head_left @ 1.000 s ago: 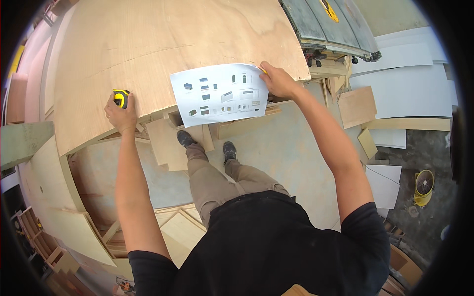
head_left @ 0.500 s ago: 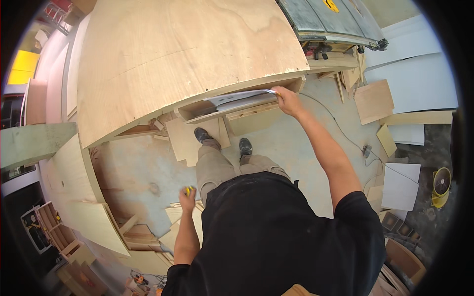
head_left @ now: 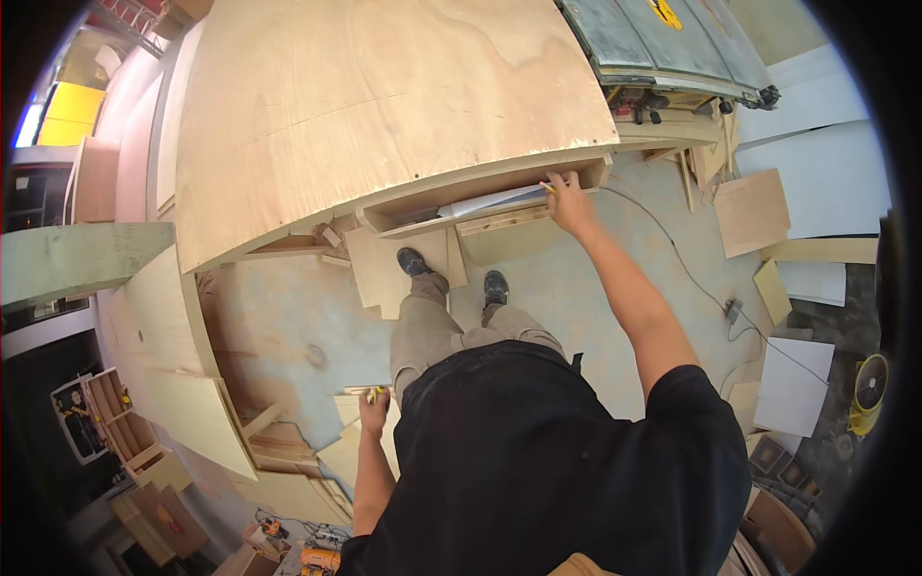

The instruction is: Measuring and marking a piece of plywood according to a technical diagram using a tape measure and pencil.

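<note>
Below the front edge of the plywood tabletop (head_left: 403, 96), toward its right end, the right hand (head_left: 569, 199) is reaching into the shallow wooden drawer (head_left: 384, 228), its fingers gripping the right end of the white paper sheet (head_left: 490, 200), which is lying slanted inside, with a slim yellow stick (head_left: 546, 186) also showing at the fingers. Well apart from the tabletop, on the wearer's side of it, the left hand (head_left: 373, 411) is closing around the yellow tape measure (head_left: 376, 395), mostly hidden by the fingers, while the table saw (head_left: 663, 43) is standing just beside the tabletop's right edge.
</note>
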The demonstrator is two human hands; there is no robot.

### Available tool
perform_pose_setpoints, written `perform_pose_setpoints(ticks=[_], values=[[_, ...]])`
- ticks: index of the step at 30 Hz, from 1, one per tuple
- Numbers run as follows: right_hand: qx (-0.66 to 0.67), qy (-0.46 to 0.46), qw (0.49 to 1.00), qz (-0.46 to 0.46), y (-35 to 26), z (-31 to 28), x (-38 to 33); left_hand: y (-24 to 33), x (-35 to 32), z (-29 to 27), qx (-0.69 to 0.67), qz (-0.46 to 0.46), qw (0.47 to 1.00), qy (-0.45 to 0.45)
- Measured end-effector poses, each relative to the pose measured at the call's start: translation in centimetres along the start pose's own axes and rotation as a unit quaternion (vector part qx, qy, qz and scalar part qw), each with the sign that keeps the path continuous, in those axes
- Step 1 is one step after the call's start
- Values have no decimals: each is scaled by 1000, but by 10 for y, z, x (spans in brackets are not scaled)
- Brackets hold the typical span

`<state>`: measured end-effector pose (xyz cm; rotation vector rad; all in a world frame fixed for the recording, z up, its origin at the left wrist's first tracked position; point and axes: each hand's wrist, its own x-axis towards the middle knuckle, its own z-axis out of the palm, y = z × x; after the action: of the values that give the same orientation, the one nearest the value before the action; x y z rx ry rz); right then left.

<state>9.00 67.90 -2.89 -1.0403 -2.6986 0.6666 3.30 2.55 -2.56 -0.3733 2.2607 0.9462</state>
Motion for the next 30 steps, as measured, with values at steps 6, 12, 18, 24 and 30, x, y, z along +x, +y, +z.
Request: perform_pose_setpoints(ticks=[6, 12, 18, 24, 30], values=[[-11, -311, 947, -76, -58, 62, -86, 127, 29, 0, 100, 203, 974, 29], [104, -300, 948, -27, -76, 49, -154, 220, 40, 51, -62, 136, 964, -220], [186, -260, 943, 92, -97, -24, -170, 271, 20, 127, 33, 244, 837, -489], [381, -161, 899, 144, -107, -11, -208, 292, -51, 198, 29, 196, 790, -580], [443, -246, 852, 130, -51, -31, -218, 281, -65, 243, 5, 101, 782, -615]])
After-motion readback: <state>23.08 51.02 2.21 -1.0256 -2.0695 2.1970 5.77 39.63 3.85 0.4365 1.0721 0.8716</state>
